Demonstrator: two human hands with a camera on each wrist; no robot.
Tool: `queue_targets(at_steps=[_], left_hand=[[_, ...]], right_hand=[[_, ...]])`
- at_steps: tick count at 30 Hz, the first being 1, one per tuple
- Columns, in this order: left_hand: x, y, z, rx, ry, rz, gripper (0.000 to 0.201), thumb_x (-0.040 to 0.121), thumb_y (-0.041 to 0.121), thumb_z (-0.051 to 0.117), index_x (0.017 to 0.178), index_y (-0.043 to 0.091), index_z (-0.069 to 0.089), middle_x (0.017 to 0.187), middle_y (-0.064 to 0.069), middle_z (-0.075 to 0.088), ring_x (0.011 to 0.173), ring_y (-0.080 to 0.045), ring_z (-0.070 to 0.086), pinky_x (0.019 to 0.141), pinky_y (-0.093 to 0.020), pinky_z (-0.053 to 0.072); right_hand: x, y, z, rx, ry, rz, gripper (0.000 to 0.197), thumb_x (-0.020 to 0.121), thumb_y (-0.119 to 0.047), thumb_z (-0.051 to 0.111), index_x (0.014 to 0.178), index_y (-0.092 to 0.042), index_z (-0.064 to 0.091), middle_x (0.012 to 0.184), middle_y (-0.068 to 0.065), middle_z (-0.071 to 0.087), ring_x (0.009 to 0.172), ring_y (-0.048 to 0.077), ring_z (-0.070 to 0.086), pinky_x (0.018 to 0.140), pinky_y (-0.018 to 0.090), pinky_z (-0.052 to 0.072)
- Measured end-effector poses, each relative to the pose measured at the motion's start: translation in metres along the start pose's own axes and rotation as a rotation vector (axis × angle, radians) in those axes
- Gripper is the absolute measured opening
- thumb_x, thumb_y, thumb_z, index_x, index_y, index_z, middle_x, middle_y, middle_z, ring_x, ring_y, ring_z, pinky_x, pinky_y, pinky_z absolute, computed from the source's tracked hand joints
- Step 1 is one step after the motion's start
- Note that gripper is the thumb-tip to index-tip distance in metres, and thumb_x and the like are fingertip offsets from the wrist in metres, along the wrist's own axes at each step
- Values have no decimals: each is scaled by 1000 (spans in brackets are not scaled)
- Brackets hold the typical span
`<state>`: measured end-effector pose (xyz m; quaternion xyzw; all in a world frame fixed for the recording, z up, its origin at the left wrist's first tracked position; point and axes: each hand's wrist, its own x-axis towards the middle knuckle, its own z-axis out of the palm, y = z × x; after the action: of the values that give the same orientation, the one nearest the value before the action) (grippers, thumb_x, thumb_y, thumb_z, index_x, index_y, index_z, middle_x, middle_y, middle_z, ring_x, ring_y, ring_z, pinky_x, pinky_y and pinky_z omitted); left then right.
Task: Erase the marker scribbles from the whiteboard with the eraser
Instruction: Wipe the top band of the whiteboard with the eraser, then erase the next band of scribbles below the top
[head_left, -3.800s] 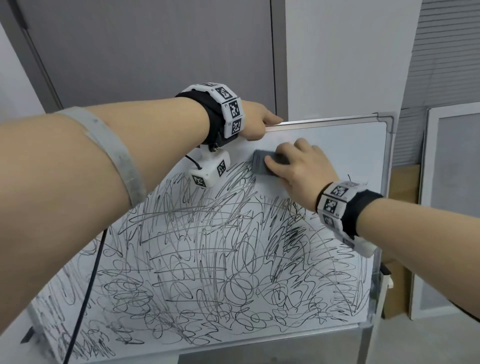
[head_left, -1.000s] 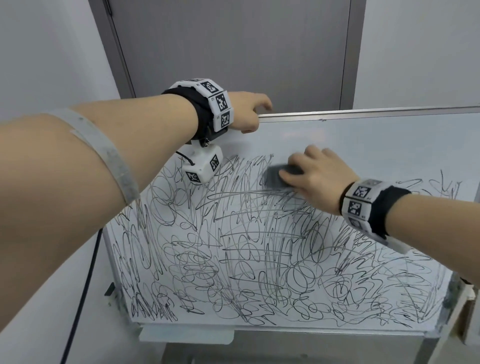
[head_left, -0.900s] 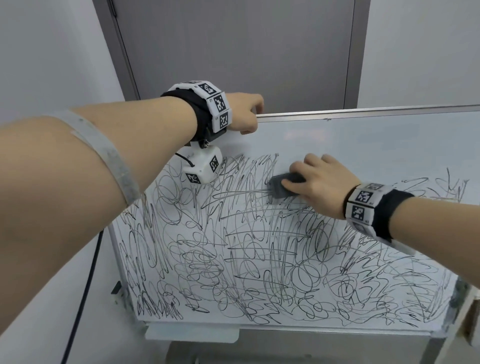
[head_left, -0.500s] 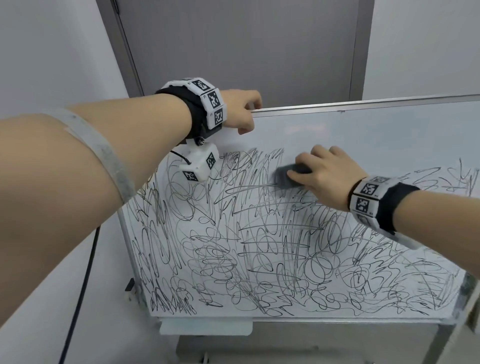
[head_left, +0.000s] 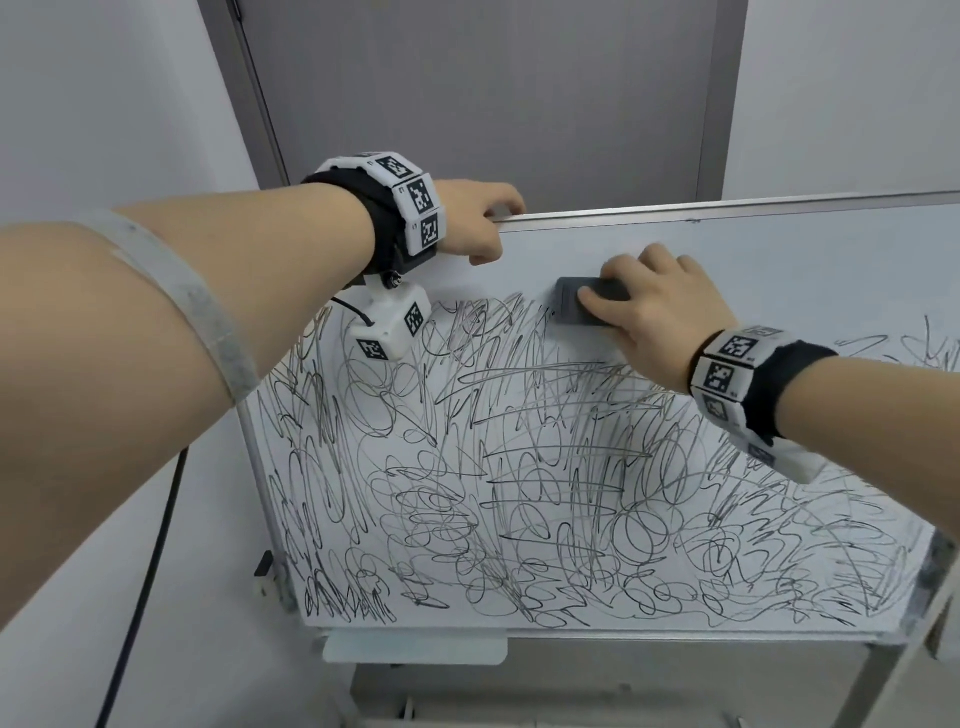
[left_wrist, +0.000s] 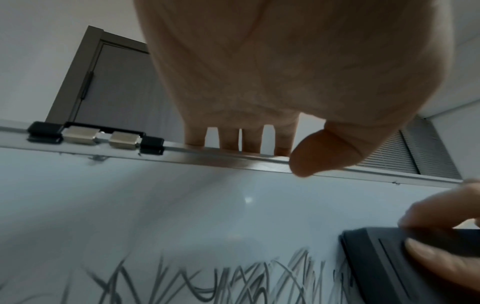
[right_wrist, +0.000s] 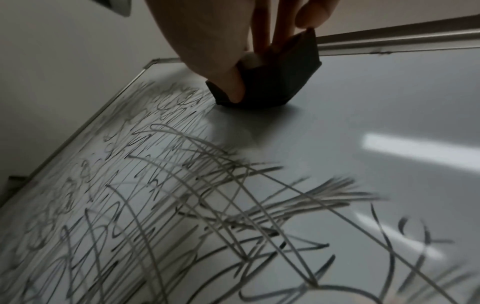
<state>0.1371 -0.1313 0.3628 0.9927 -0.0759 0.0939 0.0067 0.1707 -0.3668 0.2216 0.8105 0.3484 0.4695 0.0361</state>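
Plainly, the job is only begun: the whiteboard (head_left: 779, 249) shows a clean band along its top, across the upper right of the head view, while the marker scribbles (head_left: 545, 467) cover the middle and lower board down to the bottom frame, with a few stray lines at the far right edge; by my judgement most of the wiping is still ahead.

The right hand (head_left: 660, 312) holds the eraser (head_left: 576, 306) flat against the board at the upper centre of the frame — its grip pinches the dark block, fingers over the top edge and thumb along the lower side; the right wrist view shows the same clasp, the eraser (right_wrist: 275, 78) sitting just at the upper border of the scribbles. The left hand (head_left: 478, 223) has its grip curled over the metal top frame (head_left: 727, 208), fingers behind and thumb in front, steadying the board; the left wrist view confirms this.

Against the picture from half a second before, the eraser has climbed from inside the top of the scribbles to the clean band just above them; the left hand stays on the frame; the camera has tipped, so the board sits lower in view.
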Motion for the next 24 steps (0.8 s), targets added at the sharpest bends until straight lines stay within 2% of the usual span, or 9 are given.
queue_targets(at_steps=[5,8,11,14,16,18,20,22,24], left_hand=[[-7,0,1,19,20,-63,55,71,9,62,123,17,45,109,-7,61,92,-30,58,69,-33,46],[-10,1,-4,58,-14,-89,65,70,8,63,130,26,43,116,-6,60,95,-30,58,75,-34,49],[-11,-1,-7,81,-45,-126,71,73,8,62,136,33,40,116,-5,58,95,-29,56,71,-30,45],[-12,-3,-5,72,-52,-125,75,69,8,62,135,37,40,124,-6,59,105,-31,58,83,-39,52],[-12,-5,-4,72,-46,-122,74,68,8,61,134,36,41,127,-4,60,104,-30,59,83,-38,52],[-11,-9,-3,77,-19,-134,70,71,7,61,135,28,42,126,-2,59,101,-29,58,79,-35,50],[-10,-15,-3,80,10,-142,65,71,8,63,132,20,44,122,-4,59,102,-30,59,83,-40,52],[-9,-19,-4,84,6,-125,63,70,9,64,130,20,50,119,-2,60,101,-28,58,85,-40,53],[-10,-24,-7,75,-16,-112,66,70,8,64,133,25,52,117,3,60,102,-26,56,88,-38,52]], right_hand=[[-18,-17,16,-32,-111,-245,43,71,-7,72,112,-17,69,104,10,58,85,31,47,63,38,39],[0,-2,13,-31,-50,-164,47,71,-9,74,116,-17,68,106,12,57,86,32,46,64,38,38],[18,5,9,-8,12,-87,51,69,-10,76,118,-16,67,106,13,57,87,33,46,66,40,40],[4,-13,19,-34,-72,-243,40,73,-10,65,113,-17,67,102,10,55,86,30,45,65,38,38],[-11,-25,25,-57,-136,-342,40,72,-12,62,111,-17,68,100,8,55,85,30,45,63,38,37],[-6,-22,24,-60,-139,-322,42,70,-11,67,112,-18,68,100,8,55,85,29,44,64,38,37],[10,-14,18,-36,-86,-208,45,70,-10,70,115,-17,65,103,10,54,87,30,44,65,38,39],[23,-9,13,-20,-14,-118,49,70,-11,72,119,-16,64,107,13,54,88,33,45,67,41,41],[21,-14,15,-8,-10,-132,48,70,-10,72,118,-14,64,106,13,54,88,33,44,66,41,41]])
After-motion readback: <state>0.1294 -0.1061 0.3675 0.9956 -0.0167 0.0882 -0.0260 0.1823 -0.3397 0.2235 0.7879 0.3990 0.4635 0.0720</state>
